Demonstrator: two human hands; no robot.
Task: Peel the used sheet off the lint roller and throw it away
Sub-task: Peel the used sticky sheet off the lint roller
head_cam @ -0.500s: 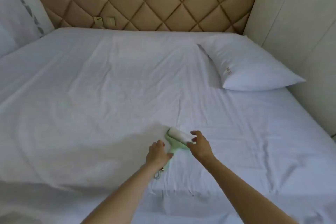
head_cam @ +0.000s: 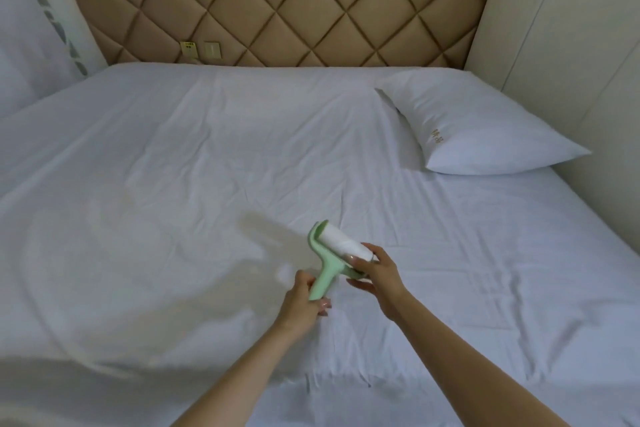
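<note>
1. Lint roller (head_cam: 334, 251) hung a little above the near middle of our bed (head_cam: 173, 166), with lots of flat white sheet open on every side.
2. Our left hand (head_cam: 306, 300) was closed around the green handle (head_cam: 320, 284), low down.
3. Our right hand (head_cam: 375, 272) pinched the near end of the white roll (head_cam: 346, 244) with its fingertips, the other fingers loosely curled.
4. We saw a white pillow (head_cam: 474, 125) far off to the right, a padded brown headboard (head_cam: 277, 14) behind, and a pale wall (head_cam: 571, 45) along the right edge. None of these stood near our hands.
</note>
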